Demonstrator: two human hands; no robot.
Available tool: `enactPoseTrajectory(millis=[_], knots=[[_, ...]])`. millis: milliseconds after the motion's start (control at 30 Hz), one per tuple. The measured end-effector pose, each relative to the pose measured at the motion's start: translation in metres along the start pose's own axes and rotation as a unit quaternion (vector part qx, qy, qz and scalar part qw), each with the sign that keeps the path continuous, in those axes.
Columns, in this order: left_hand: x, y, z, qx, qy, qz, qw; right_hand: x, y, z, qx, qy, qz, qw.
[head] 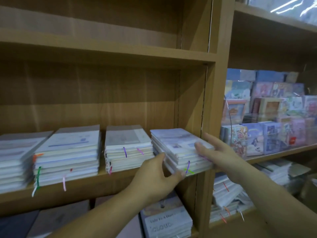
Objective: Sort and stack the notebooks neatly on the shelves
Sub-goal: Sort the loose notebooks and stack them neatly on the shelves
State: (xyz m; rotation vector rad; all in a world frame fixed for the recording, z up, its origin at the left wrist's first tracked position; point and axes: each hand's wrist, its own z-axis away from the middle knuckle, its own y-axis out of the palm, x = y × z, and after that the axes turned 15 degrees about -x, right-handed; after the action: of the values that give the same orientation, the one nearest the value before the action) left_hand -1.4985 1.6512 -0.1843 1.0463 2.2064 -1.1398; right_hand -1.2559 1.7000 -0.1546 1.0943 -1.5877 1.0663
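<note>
Notebooks [68, 152] lie tidy in 3 piles on the shelf [85, 191]; 4th stack [180, 145] at right end overhangs, skewed; left hand [154, 172] grips its corner, right hand [219, 152] presses its side w/ straight fingers.

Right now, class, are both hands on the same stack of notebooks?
Yes: the left hand grips the rightmost stack at its front corner, and the right hand presses its right side.

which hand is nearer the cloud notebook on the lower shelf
Left. The left hand grips the stack directly above the cloud notebook; the right hand rests against the stack's right side, higher and further right.
</note>
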Motion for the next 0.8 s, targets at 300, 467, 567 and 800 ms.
enactPoseTrajectory(millis=[300, 467, 567, 800], knots=[[0.014, 0.02, 0.007, -0.132, 0.035, -0.056, 0.989, -0.034, 0.002, 0.008, -0.003, -0.144, 0.124, 0.982], [0.028, 0.011, 0.006, -0.16, 0.055, -0.076, 0.983, -0.033, 0.02, -0.009, -0.013, -0.158, 0.13, 0.979], [0.035, 0.005, 0.01, -0.154, 0.027, -0.067, 0.985, -0.034, 0.027, -0.021, -0.006, -0.167, 0.154, 0.974], [0.038, 0.016, 0.0, -0.139, 0.02, -0.04, 0.989, -0.031, 0.04, -0.035, 0.004, -0.178, 0.204, 0.963]])
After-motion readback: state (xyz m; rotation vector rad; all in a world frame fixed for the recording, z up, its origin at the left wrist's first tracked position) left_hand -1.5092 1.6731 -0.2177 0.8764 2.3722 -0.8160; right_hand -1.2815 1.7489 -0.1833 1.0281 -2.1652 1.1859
